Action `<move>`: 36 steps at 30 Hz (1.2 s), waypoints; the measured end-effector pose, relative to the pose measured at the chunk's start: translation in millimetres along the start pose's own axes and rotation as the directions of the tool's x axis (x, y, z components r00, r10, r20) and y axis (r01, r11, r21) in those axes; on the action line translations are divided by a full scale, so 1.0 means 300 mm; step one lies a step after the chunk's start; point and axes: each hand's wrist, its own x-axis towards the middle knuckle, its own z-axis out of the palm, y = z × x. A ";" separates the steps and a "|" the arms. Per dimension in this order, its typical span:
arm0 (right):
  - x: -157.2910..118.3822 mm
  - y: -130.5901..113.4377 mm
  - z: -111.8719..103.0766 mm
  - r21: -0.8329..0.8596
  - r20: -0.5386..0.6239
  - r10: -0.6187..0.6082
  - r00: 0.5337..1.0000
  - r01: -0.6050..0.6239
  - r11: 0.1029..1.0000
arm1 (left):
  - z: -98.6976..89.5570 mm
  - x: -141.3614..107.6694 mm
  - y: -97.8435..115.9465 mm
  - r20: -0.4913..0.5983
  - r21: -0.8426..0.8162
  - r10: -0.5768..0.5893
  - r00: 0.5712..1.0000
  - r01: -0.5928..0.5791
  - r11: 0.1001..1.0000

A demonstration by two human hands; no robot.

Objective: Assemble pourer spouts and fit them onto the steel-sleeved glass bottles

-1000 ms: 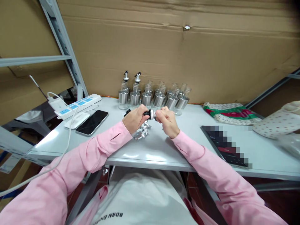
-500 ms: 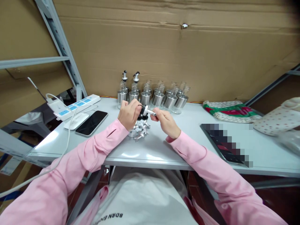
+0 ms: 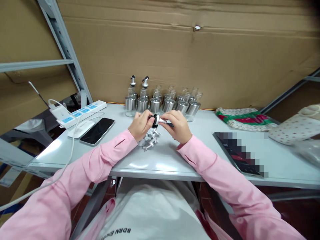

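Between my hands is a silver-and-black pourer spout (image 3: 157, 120), held nearly level above the table. My left hand (image 3: 140, 126) pinches its black stopper end. The fingers of my right hand (image 3: 178, 126) close round its silver spout end, where a small dark part shows under them. Just below, a pile of silver spout pieces (image 3: 150, 139) lies on the table. Behind my hands stand two rows of glass bottles (image 3: 155, 104) with steel sleeves. Two in the back row carry pourer spouts (image 3: 145, 81); the other necks are bare.
On the left of the table (image 3: 150, 163) lie a phone (image 3: 97, 131), a white charger (image 3: 81, 129) and a power strip (image 3: 82, 114) with cables. To the right are a tablet (image 3: 237, 153), a patterned cloth (image 3: 246, 119) and a dotted bag (image 3: 295, 128). A cardboard wall (image 3: 160, 50) closes the back.
My right hand has turned and shifted its grip, its fingers now arched over the spout end. The pourer's silver collar has moved slightly right. My left hand has dipped a little.
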 end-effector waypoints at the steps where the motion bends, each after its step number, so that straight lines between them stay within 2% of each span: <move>1: -0.001 0.004 -0.004 -0.035 -0.001 -0.039 0.999 0.039 0.999 | 0.002 -0.001 0.002 0.023 -0.019 0.009 1.000 -0.008 1.000; 4: -0.001 0.007 -0.016 -0.079 0.006 -0.101 0.995 0.102 0.992 | 0.006 -0.001 0.000 0.048 -0.028 0.084 0.995 -0.082 0.996; 7: 0.003 0.000 -0.023 -0.066 0.028 -0.068 0.997 0.069 0.995 | 0.006 0.002 -0.010 0.032 0.003 0.151 0.988 -0.151 0.989; 9: 0.005 -0.007 -0.023 0.011 0.055 0.007 0.998 -0.008 1.000 | 0.002 0.006 -0.017 0.035 0.036 0.180 0.983 -0.181 0.983; 12: 0.009 -0.020 -0.020 0.231 0.141 0.208 0.968 -0.237 0.944 | -0.007 0.014 -0.023 0.049 0.105 0.235 0.971 -0.239 0.965; 14: 0.011 -0.026 -0.016 0.426 0.252 0.354 0.901 -0.432 0.795 | -0.014 0.020 -0.024 0.044 0.161 0.288 0.957 -0.292 0.943; 16: 0.015 -0.027 -0.011 0.585 0.422 0.421 0.803 -0.596 0.550 | -0.021 0.025 -0.022 0.045 0.222 0.338 0.940 -0.339 0.914; 18: 0.019 -0.022 -0.007 0.649 0.582 0.392 0.713 -0.697 0.304 | -0.028 0.027 -0.018 0.054 0.277 0.358 0.932 -0.358 0.892; 19: 0.021 -0.020 -0.005 0.654 0.638 0.358 0.682 -0.725 0.215 | -0.031 0.028 -0.016 0.060 0.294 0.349 0.935 -0.350 0.889; 21: 0.025 -0.016 -0.001 0.658 0.684 0.311 0.660 -0.742 0.127 | -0.035 0.026 -0.013 0.057 0.305 0.300 0.952 -0.303 0.903; 22: 0.027 -0.015 0.002 0.668 0.673 0.313 0.670 -0.733 0.130 | -0.035 0.025 -0.012 0.049 0.302 0.264 0.963 -0.266 0.915; 24: 0.028 -0.017 0.007 0.694 0.603 0.340 0.722 -0.685 0.222 | -0.032 0.021 -0.015 0.021 0.286 0.202 0.979 -0.200 0.937; 26: 0.024 -0.020 0.011 0.681 0.509 0.348 0.787 -0.616 0.396 | -0.026 0.020 -0.024 0.003 0.253 0.178 0.984 -0.173 0.952; 28: 0.018 -0.017 0.010 0.595 0.428 0.332 0.841 -0.539 0.597 | -0.023 0.022 -0.040 -0.018 0.205 0.145 0.989 -0.138 0.969; 30: 0.010 -0.006 0.005 0.451 0.348 0.325 0.879 -0.461 0.764 | -0.028 0.030 -0.063 -0.057 0.166 0.032 0.998 -0.022 0.986; 31: 0.007 0.003 0.000 0.381 0.304 0.324 0.896 -0.426 0.821 | -0.034 0.036 -0.077 -0.077 0.158 -0.051 0.996 0.063 0.985; 33: 0.005 0.023 -0.008 0.287 0.218 0.319 0.922 -0.373 0.882 | -0.046 0.046 -0.107 -0.062 0.181 -0.196 0.979 0.204 0.962; 34: 0.005 0.033 -0.012 0.266 0.178 0.315 0.932 -0.354 0.897 | -0.051 0.049 -0.122 -0.032 0.214 -0.234 0.972 0.235 0.948; 36: 0.006 0.049 -0.015 0.242 0.117 0.294 0.949 -0.314 0.918 | -0.054 0.049 -0.149 0.022 0.300 -0.241 0.970 0.224 0.927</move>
